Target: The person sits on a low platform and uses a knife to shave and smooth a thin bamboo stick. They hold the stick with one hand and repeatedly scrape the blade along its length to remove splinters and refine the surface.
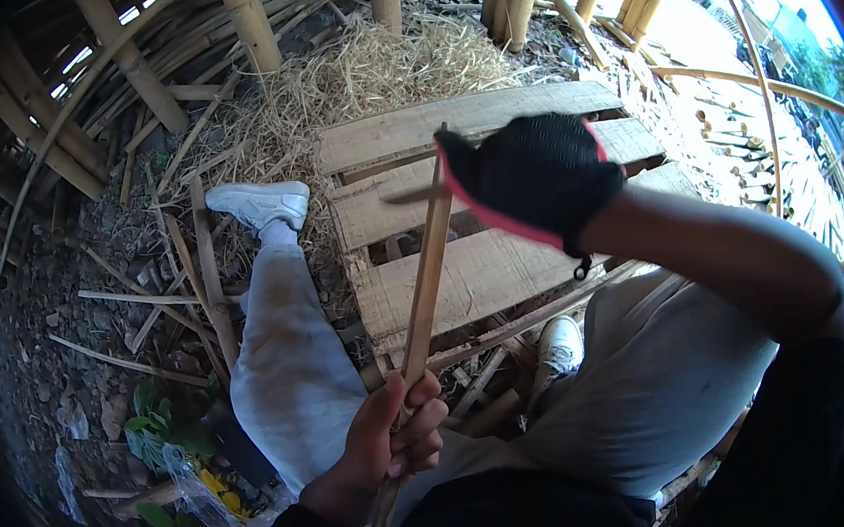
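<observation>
My bare left hand (397,437) is wrapped round the lower part of a long split bamboo strip (428,274). The strip stands nearly upright in the picture, its lower end running down past my fist. My right hand (535,178), in a black glove with red-pink edging, is closed near the strip's top. From beneath it a short knife blade (408,195) sticks out to the left, crossing the strip. The glove hides the knife's handle. Under both lies a slatted wooden pallet (451,281), between my legs.
A heap of pale shavings (389,70) lies beyond the pallet. Bamboo posts (239,7) stand at the back left. Loose sticks (205,275) lie by my left shoe (262,204). Cut bamboo pieces (734,140) are spread out at the far right. A plastic bag (211,491) sits lower left.
</observation>
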Motion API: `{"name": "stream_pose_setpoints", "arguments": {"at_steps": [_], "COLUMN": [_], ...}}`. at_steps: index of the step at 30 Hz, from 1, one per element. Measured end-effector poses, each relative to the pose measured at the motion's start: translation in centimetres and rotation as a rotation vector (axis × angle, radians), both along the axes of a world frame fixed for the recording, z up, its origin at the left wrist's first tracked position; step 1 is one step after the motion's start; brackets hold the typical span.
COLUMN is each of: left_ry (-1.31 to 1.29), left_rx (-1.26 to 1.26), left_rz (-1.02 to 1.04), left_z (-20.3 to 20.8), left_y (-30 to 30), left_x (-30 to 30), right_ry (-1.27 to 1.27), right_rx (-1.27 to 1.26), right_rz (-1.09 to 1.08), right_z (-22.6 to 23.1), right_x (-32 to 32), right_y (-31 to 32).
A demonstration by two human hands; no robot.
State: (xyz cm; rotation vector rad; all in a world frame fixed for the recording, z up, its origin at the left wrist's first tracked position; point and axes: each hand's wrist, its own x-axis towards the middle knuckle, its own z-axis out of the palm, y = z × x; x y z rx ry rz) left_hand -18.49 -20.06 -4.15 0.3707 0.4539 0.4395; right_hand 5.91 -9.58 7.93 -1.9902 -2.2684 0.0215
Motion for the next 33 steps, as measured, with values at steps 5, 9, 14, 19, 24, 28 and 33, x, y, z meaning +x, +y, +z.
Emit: {"name": "stream_pose_setpoints", "arguments": {"at_steps": [5,9,14,19,24,28,33], "left_ry": [0.002,0.045,0.004,0.028,0.031,0.110,0.092], "left_rx": [-0.005,0.012,0.002,0.056,0.036,0.148,0.247], "left_rz": [-0.004,0.007,-0.024,0.009,0.044,0.079,0.124], "left_z": [-0.2,-0.1,0.0,0.6,0.0,0.4,-0.4], "left_y": [0.0,0.3,-0.6,-0.4,0.2,0.2,0.1], "left_x": [0.2,0.4,-0.1,0.0,0.3,0.6,0.6], "right_ry": [-0.184,-0.173,-0.301,-0.187,-0.115,-0.075,-0.092], "right_rx": [0.162,0.095,0.222,0.246,0.122,0.238,0.118], "right_rz": [0.029,-0.111,-0.100,-0.450,-0.105,0.289,0.447], "right_z": [-1.8,0.8,0.5,3.6,4.6,2.7,0.7], "right_x": [0.3,2.7,3.4,11.7,6.7,3.9,1.7], "right_y": [-0.9,3.3,2.8,6.8,4.0,1.7,-2.3]}}
